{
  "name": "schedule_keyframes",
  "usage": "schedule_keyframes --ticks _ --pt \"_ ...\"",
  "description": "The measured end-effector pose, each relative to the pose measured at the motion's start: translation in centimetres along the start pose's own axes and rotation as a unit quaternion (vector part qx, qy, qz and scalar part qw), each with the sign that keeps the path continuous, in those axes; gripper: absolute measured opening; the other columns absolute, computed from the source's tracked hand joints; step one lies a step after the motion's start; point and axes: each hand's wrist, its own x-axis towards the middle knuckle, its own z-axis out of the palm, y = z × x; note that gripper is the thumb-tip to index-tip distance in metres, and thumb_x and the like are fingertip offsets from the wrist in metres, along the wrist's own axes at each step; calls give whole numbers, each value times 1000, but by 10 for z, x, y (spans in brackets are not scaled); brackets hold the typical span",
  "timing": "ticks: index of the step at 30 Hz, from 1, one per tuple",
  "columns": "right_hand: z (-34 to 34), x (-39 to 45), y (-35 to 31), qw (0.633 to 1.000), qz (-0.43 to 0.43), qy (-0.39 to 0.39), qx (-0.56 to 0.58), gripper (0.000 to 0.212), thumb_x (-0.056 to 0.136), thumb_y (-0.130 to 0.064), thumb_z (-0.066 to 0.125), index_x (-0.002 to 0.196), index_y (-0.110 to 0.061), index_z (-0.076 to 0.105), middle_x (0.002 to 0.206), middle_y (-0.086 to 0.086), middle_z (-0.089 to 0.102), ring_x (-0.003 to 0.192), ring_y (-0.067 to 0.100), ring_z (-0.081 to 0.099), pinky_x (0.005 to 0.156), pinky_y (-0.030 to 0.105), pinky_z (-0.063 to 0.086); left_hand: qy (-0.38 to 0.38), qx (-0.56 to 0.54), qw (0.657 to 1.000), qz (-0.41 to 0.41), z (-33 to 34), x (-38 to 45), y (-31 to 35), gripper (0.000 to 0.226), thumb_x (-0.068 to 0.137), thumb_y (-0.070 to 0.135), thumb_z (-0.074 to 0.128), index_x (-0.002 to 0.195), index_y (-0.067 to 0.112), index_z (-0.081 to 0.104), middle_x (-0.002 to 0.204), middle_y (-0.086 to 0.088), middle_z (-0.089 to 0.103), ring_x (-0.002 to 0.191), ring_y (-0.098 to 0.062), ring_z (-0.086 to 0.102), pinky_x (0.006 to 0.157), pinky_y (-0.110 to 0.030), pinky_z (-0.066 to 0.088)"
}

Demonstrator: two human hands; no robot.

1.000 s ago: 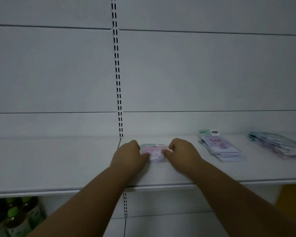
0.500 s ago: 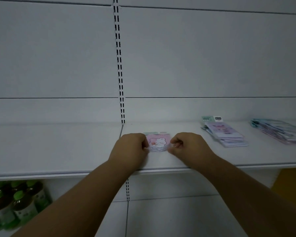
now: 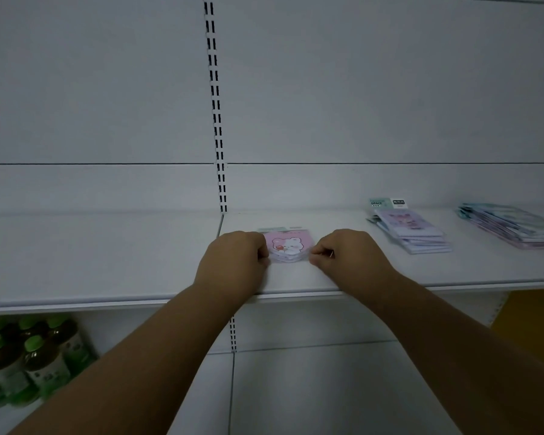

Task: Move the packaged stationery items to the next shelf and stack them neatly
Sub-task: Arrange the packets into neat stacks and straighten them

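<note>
A small stack of pink packaged stationery items (image 3: 288,246) with a bear picture lies on the white shelf (image 3: 358,274), just right of the seam between two shelf sections. My left hand (image 3: 233,262) grips its left edge with curled fingers. At the stack's right edge my right hand (image 3: 346,255) pinches the packets. Further right on the same shelf lie a fanned pile of purple packets (image 3: 412,233) and another pile (image 3: 509,224) near the frame's right edge.
The left shelf section (image 3: 91,255) is bare. A slotted upright (image 3: 215,105) runs down the white back wall between the sections. Green-capped bottles (image 3: 29,356) stand on the lower shelf at the left. An orange surface (image 3: 528,315) shows below the shelf at right.
Both hands stayed on the pink stack, which now shows its bear picture more plainly between them. The view has tilted so the shelf sits lower in frame.
</note>
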Motion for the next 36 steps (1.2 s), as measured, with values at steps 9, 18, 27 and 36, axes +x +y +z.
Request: schedule_keyframes --ticks 9,18,27,36 --pt "2 3 2 1000 19 7 15 10 81 -27 67 77 -19 71 64 -21 49 64 3 48 59 20 33 -2 8 1000 12 -1 -2 4 12 84 20 54 78 25 63 81 4 66 76 -18 59 67 -30 49" --pt "-33 1 19 996 37 66 37 12 82 -26 68 92 -21 66 85 -10 61 78 10 55 72 25 40 4 -12 999 50 -13 6 26 15 85 32 57 97 23 61 88 5 62 82 -16 55 72 -30 48" --pt "-105 17 117 988 122 86 31 9 83 -21 65 80 -14 69 83 -1 65 79 16 59 70 24 37 -44 -118 992 22 23 56 139 15 89 27 53 87 17 64 82 3 63 77 -14 56 65 -27 43" --pt "-95 28 190 975 200 -48 87 34 85 -27 63 55 -17 50 37 -5 50 40 9 56 37 16 35 -139 -113 975 -128 96 109 225 18 89 24 54 74 13 51 102 -14 67 76 -22 49 66 -26 36"
